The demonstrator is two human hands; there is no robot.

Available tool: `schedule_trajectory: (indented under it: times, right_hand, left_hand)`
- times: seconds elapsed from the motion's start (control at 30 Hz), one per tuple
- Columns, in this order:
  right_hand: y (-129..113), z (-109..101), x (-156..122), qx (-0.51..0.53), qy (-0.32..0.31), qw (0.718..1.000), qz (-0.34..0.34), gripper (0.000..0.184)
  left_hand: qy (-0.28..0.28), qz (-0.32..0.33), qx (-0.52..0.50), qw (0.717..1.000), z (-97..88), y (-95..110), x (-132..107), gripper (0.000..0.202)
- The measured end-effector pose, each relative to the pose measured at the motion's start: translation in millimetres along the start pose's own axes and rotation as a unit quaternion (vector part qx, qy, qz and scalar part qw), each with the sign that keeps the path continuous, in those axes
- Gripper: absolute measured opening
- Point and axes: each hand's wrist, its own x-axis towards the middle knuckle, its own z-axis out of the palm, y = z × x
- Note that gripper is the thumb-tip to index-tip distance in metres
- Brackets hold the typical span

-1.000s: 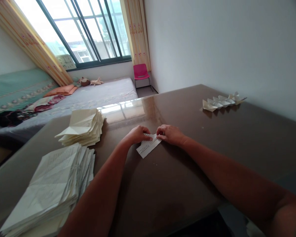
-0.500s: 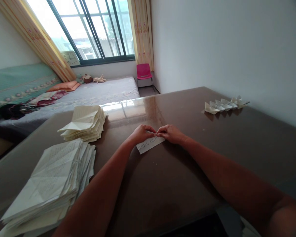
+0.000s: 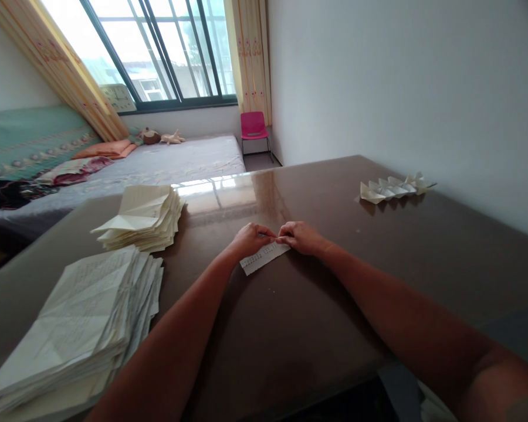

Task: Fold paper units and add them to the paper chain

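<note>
A narrow strip of printed paper (image 3: 261,259) lies slanted on the brown table in front of me. My left hand (image 3: 253,238) pinches its far edge between thumb and fingers. Close beside it, my right hand (image 3: 300,235) is also closed on the strip, with the two sets of fingertips almost touching. The strip's near edge shows below my hands, and my fingers cover its upper part. To the left sit a large stack of creased white sheets (image 3: 83,310) and, behind it, a smaller stack of cream folded sheets (image 3: 141,217).
A row of folded paper pieces (image 3: 391,189) stands at the table's (image 3: 317,328) far right, near the wall. Beyond the table are a bed (image 3: 202,153) and a pink chair (image 3: 254,126) below the window.
The whole view has shifted slightly, so everything sits a little further left. Both hands keep their pinch on the paper strip, with hardly any visible movement.
</note>
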Motion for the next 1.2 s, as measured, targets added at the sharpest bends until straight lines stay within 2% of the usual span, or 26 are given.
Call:
schedule_trajectory:
  times: [0.37,0.5,0.57,0.7,0.73,0.8,0.9,1.03,1.13,1.2]
  right_hand:
    - [-7,-3,-4,-0.072,-0.048,0.996,-0.036,0.031]
    - [-7,-3,-5,-0.048,-0.020,0.999,-0.015,0.032]
    - [-6,-2,-4,-0.026,-0.008,1.000,-0.006,0.027]
    - [-6,-2,-4,-0.020,-0.027,0.999,0.027,0.024]
    - [-6,-3,-4,-0.028,-0.030,0.999,0.032,0.024]
    - [-7,-5,-5,-0.044,-0.037,0.998,0.036,0.024]
    - [-9,-9,-7,-0.058,-0.056,0.996,0.039,0.022]
    - [-6,-11,-9,-0.059,-0.070,0.995,0.049,0.022]
    - [-2,-6,-8,-0.033,-0.036,0.998,0.028,0.021]
    - [-3,-1,-4,0.005,-0.003,1.000,-0.010,0.034]
  left_hand:
    - [-0.004,0.018,0.044,0.999,2.7,-2,2,0.027]
    - [-0.007,0.008,0.028,1.000,2.0,-1,1,0.027]
    - [0.013,-0.005,0.034,0.999,-1.6,0,1,0.026]
    - [0.138,-0.024,0.158,0.977,-17.1,5,-9,0.029]
    - [0.146,-0.025,0.184,0.972,-20.6,7,-14,0.026]
    - [0.122,-0.020,0.200,0.972,-23.2,9,-29,0.024]
    - [0.090,0.007,0.190,0.978,-13.1,6,-54,0.025]
    - [0.129,0.049,0.192,0.972,11.0,-5,-77,0.029]
    - [0.159,0.061,0.201,0.965,20.3,-9,-81,0.030]
    - [0.162,0.065,0.207,0.963,20.9,-9,-80,0.029]
